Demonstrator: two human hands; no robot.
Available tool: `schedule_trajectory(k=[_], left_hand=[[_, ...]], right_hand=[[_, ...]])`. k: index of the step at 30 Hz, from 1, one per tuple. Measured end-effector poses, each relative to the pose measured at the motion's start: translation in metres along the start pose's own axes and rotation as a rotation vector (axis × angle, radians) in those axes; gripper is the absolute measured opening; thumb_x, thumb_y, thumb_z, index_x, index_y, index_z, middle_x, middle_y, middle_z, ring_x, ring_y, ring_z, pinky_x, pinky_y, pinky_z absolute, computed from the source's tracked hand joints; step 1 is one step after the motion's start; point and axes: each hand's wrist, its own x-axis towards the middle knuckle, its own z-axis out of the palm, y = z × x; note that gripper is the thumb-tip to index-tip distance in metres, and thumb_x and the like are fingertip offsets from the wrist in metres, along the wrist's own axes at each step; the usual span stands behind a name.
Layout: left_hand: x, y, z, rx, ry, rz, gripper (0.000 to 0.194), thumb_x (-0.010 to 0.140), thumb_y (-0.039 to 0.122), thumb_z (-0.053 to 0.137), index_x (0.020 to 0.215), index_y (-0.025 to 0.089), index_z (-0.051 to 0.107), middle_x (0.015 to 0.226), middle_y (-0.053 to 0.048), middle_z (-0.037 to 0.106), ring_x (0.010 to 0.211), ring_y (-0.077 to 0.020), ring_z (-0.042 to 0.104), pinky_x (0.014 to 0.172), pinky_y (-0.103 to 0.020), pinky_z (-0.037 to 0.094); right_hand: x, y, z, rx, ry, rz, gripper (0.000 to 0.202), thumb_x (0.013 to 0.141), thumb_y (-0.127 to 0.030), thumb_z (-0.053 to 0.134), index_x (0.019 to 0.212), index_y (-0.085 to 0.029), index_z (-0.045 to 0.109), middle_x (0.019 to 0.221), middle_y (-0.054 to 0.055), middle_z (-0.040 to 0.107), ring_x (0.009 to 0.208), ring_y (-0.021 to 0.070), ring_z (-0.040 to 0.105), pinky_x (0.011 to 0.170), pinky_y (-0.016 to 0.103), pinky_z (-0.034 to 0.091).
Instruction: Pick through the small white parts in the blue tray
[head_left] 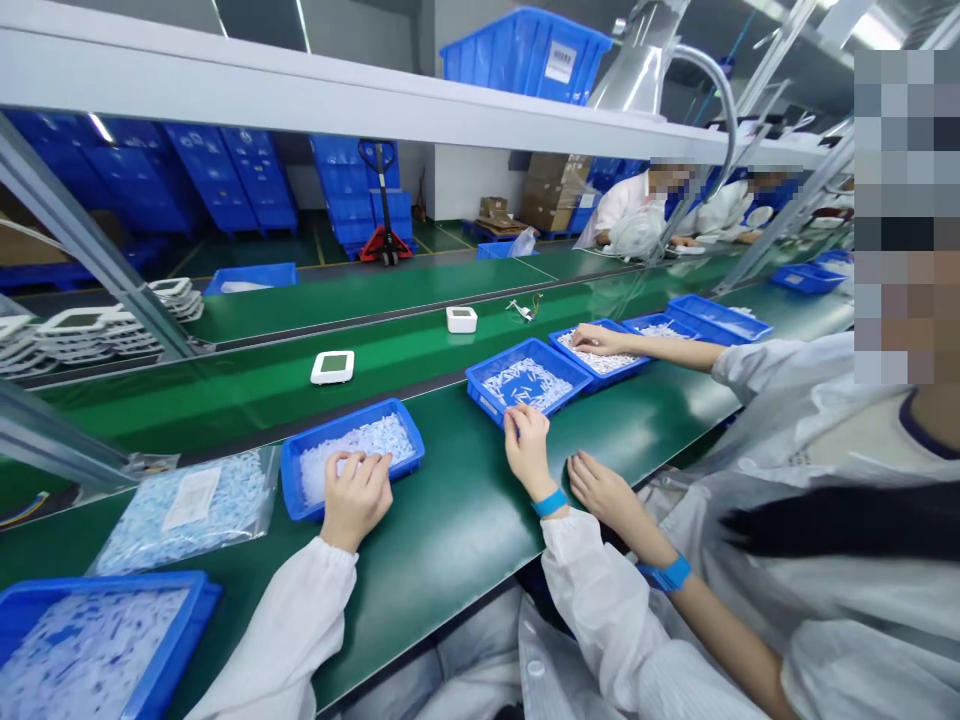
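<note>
My left hand point(356, 498) hovers at the near side of a blue bin point(290, 490) of small whitish, pale-blue pieces point(360, 445). Its fingers are bent and a little apart, with nothing visible in them. My right hand point(529, 448), with a blue wristband point(551, 503), is at the near corner of a blue tray point(491, 405) holding loose white strips point(521, 380). Its fingers are curled together, and whatever they may hold is hidden. Two white devices with grey screens, one nearer point(332, 367) and one farther point(461, 320), lie on the green belt.
A co-worker's hand point(604, 492) rests on the table edge beside my right hand; another point(600, 340) reaches into a tray of white parts. A bag of pale-blue pieces point(187, 505) and another blue bin point(187, 610) lie left. A metal post point(112, 240) rises there.
</note>
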Motion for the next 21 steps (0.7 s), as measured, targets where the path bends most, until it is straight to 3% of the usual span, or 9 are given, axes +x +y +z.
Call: schedule_trajectory(k=[5, 7, 10, 12, 16, 21], left_hand=[[0.001, -0.017, -0.018, -0.161, -0.072, -0.399, 0.028, 0.081, 0.016, 0.042, 0.095, 0.018, 0.066, 0.098, -0.008, 0.069, 0.094, -0.0227, 0.059, 0.086, -0.037, 0.042], [0.009, -0.031, -0.024, -0.176, -0.183, -0.467, 0.030, 0.080, 0.016, 0.041, 0.096, 0.018, 0.066, 0.099, -0.008, 0.068, 0.093, -0.0223, 0.061, 0.085, -0.036, 0.044], [0.024, -0.050, -0.026, -0.092, -0.442, -0.469, 0.033, 0.076, 0.015, 0.044, 0.100, 0.019, 0.066, 0.103, -0.008, 0.069, 0.092, -0.0243, 0.063, 0.082, -0.036, 0.046], [0.033, -0.058, -0.021, -0.049, -0.544, -0.428, 0.035, 0.073, 0.012, 0.047, 0.099, 0.020, 0.067, 0.104, -0.008, 0.069, 0.096, -0.0248, 0.063, 0.083, -0.035, 0.047], [0.045, -0.065, -0.004, -0.018, -0.604, -0.383, 0.037, 0.071, 0.009, 0.048, 0.100, 0.022, 0.066, 0.103, -0.008, 0.069, 0.099, -0.0238, 0.062, 0.083, -0.034, 0.047], [0.053, -0.069, 0.011, 0.002, -0.705, -0.360, 0.029, 0.064, 0.005, 0.050, 0.082, 0.020, 0.068, 0.089, -0.008, 0.069, 0.088, -0.0215, 0.064, 0.076, -0.031, 0.047]], right_hand=[[-0.003, -0.031, 0.005, 0.192, -0.088, -0.097, 0.023, 0.093, -0.021, 0.038, 0.095, -0.017, 0.060, 0.095, 0.010, 0.057, 0.092, 0.0218, 0.050, 0.086, 0.038, 0.037], [0.002, -0.051, 0.010, 0.243, -0.146, -0.148, 0.022, 0.094, -0.021, 0.038, 0.096, -0.017, 0.059, 0.095, 0.010, 0.057, 0.093, 0.0216, 0.050, 0.085, 0.037, 0.037], [0.015, -0.083, 0.025, 0.256, -0.345, -0.297, 0.021, 0.094, -0.020, 0.038, 0.095, -0.017, 0.059, 0.094, 0.009, 0.058, 0.092, 0.0204, 0.050, 0.086, 0.036, 0.035], [0.025, -0.102, 0.041, 0.222, -0.517, -0.433, 0.021, 0.094, -0.019, 0.039, 0.093, -0.017, 0.059, 0.092, 0.007, 0.059, 0.091, 0.0188, 0.050, 0.088, 0.036, 0.032], [0.043, -0.123, 0.081, 0.046, -0.746, -0.590, 0.015, 0.089, -0.016, 0.046, 0.086, -0.014, 0.061, 0.095, 0.008, 0.059, 0.096, 0.0203, 0.050, 0.093, 0.041, 0.025], [0.057, -0.129, 0.112, -0.111, -0.984, -0.570, 0.010, 0.082, -0.013, 0.053, 0.081, -0.013, 0.063, 0.092, 0.012, 0.062, 0.096, 0.0256, 0.051, 0.086, 0.042, 0.030]])
